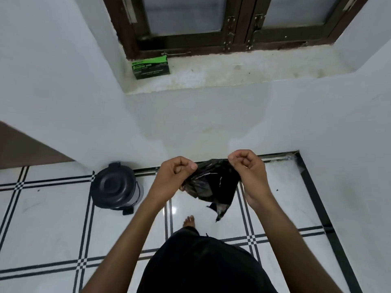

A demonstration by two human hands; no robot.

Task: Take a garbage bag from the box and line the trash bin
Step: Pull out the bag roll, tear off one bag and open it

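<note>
A crumpled black garbage bag (pixel 213 183) hangs in the air between both hands, partly unfolded, its lower tip pointing down. My left hand (pixel 174 176) pinches its left edge and my right hand (pixel 248 172) pinches its upper right edge, both with fingers closed on the plastic. The black round trash bin (pixel 116 186) stands on the floor to the left of my left hand, lid shut, foot pedal facing me. The green and black garbage bag box (pixel 150 67) sits on the left end of the window ledge, far above the hands.
White walls form a corner ahead and to the right. The stained window ledge (pixel 243 70) lies under a dark wooden window frame. The floor (pixel 53 218) is glossy white tile with black lines. My bare foot (pixel 189 221) and dark clothing show below the hands.
</note>
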